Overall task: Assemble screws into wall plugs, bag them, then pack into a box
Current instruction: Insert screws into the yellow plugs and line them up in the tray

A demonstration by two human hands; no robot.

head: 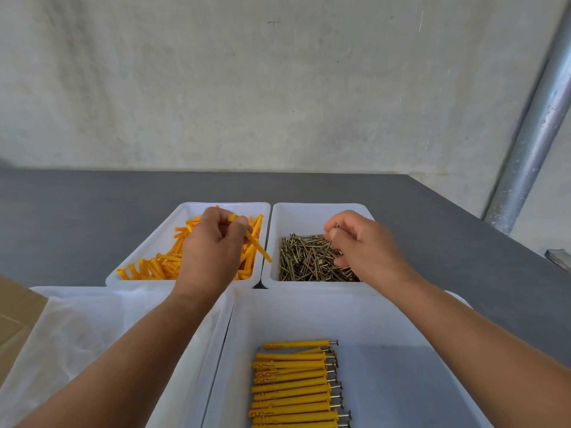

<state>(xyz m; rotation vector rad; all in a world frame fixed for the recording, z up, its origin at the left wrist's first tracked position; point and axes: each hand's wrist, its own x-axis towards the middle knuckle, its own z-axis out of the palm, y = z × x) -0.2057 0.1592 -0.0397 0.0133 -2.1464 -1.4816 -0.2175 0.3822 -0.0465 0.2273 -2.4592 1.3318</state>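
Observation:
My left hand (213,242) hovers over a white tray (222,206) of loose yellow wall plugs (154,267) and pinches one yellow wall plug (258,247), which slants down to the right. Over the neighbouring white tray (321,208) of brass screws (309,257), my right hand (364,242) has its fingers curled and pinches a screw (327,250) at the pile's top. A larger white tray (386,319) near me holds a neat row of plugs with screws fitted (293,387).
A white tray at the near left holds clear plastic bags (77,335). A cardboard box flap (15,316) shows at the left edge. The trays stand on a grey table (92,211) against a pale wall. A metal pole (531,143) rises at the right.

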